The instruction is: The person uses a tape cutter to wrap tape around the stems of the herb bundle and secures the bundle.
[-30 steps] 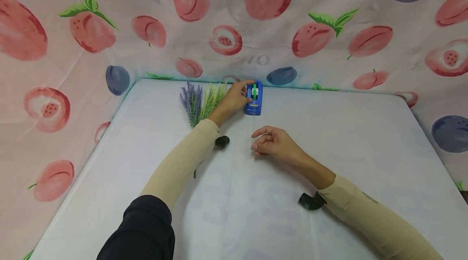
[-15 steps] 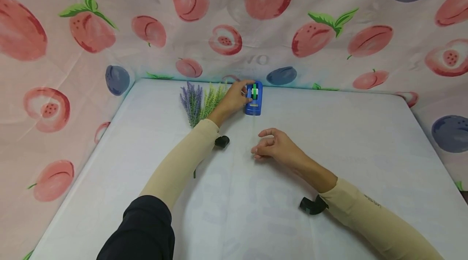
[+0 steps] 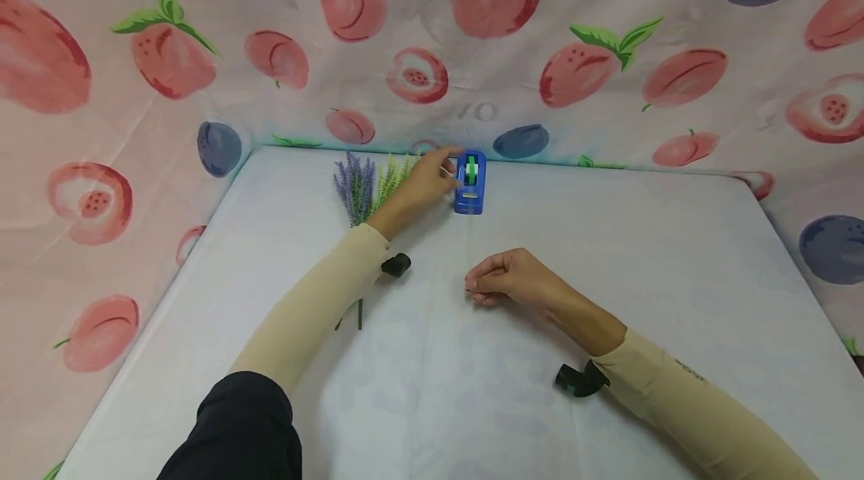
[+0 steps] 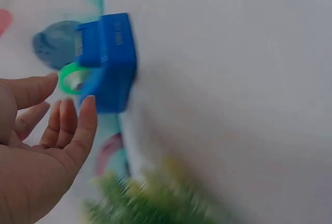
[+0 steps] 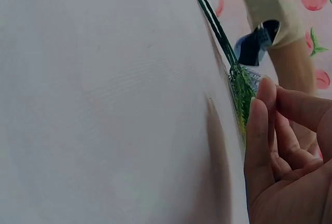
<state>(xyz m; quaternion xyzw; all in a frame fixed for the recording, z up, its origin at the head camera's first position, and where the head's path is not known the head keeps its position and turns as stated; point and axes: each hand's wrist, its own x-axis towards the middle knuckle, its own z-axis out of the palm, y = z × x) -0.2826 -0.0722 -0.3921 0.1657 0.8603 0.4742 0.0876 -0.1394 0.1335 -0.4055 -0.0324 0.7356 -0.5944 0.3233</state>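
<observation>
A blue tape dispenser with a green-cored roll stands near the table's back edge. Just left of it is my left hand, thumb and fingers spread apart; the left wrist view shows a gap between fingertips and dispenser. From the dispenser's front a faint clear strip of tape runs toward my right hand. Thumb and forefinger of that hand pinch together at the strip's near end, which is hardly visible. Under my left forearm lie artificial flower sprigs, purple and yellow-green, partly hidden.
A white cloth covers the table. Behind it and at the left hangs a fruit-print curtain. Black wrist cameras jut from both beige sleeves. Green stems of the sprigs show in the right wrist view.
My left hand has let go of the tape dispenser and drawn slightly left, its arm shifting left too. The right hand's fingers have closed together, and the hand has dropped slightly.
</observation>
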